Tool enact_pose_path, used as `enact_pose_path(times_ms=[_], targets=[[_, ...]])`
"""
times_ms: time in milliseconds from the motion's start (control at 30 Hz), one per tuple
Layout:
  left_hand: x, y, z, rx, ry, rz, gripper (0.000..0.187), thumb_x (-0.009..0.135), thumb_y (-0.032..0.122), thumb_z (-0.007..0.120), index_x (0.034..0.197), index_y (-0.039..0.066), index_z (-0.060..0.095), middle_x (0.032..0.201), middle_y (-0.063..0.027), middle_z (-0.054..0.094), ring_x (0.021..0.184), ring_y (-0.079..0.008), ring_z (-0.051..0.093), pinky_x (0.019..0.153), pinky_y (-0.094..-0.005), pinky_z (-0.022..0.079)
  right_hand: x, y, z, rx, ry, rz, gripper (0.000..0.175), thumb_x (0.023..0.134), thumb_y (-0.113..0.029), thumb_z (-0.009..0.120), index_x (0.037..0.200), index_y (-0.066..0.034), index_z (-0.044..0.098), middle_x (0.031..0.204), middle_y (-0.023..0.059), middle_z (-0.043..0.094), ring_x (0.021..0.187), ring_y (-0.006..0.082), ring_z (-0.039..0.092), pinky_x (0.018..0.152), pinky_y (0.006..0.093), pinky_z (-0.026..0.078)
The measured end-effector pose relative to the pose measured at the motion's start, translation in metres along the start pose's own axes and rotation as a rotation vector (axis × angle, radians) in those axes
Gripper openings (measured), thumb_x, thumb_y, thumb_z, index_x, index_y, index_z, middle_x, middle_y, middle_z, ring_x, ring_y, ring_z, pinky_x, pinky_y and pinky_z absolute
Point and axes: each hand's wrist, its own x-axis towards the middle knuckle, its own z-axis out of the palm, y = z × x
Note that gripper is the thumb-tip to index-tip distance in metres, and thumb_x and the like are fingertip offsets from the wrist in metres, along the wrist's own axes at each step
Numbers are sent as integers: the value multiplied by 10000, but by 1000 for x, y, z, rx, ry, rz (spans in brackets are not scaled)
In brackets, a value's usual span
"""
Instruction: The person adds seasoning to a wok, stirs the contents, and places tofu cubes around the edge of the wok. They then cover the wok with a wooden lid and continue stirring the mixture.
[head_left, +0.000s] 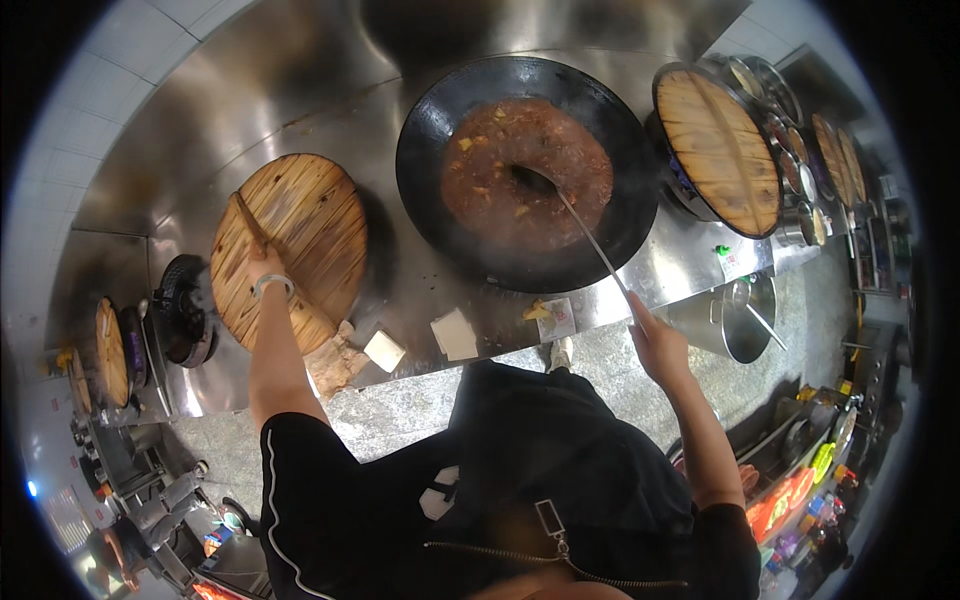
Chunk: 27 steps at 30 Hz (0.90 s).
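Observation:
A large black wok (450, 247) sits in the steel counter, with a steaming reddish-brown stew (487, 214) in it. My right hand (664, 349) grips the handle of a long metal ladle (600, 251), whose bowl is in the stew. To the left, my left hand (266, 268) holds the raised wooden bar across a round wooden lid (322, 202); the fingers are partly hidden. The lid is tilted beside the wok. Near its lower edge lie a crumpled brown cloth (335, 365) and a small white block-like thing (385, 351).
Folded white cloth or paper (454, 334) lies on the steel counter (409, 300). Another wooden-lidded wok (716, 150) stands at right, near metal bowls and a large steel pot (701, 319). A black burner (180, 311) is at left. Another person (124, 551) is at far lower left.

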Motion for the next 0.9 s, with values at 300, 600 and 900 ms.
enact_pose_path(times_ms=[300,600,900], targets=[[-62,-3,-26,-82,52,260,259,999,267,586,1100,51,687,850,-66,649,619,-139,563,507,-279,438,41,19,1,-184,163,-75,641,904,-137,659,1495,-265,448,884,118,674,750,321,678,640,430,528],[-516,-62,51,-541,-1644,-295,290,1032,307,553,1132,48,637,754,-50,627,657,-143,609,583,-284,491,21,103,52,573,96,-58,567,962,-70,602,1503,-82,435,1003,50,684,709,80,584,622,256,466],[-635,-111,277,-1873,-933,-1329,282,1026,240,578,1142,-16,552,1106,-156,628,903,-204,652,815,-339,594,20,105,82,725,46,-92,571,1009,-32,484,1549,-22,297,663,-43,446,511,25,371,457,204,297]])
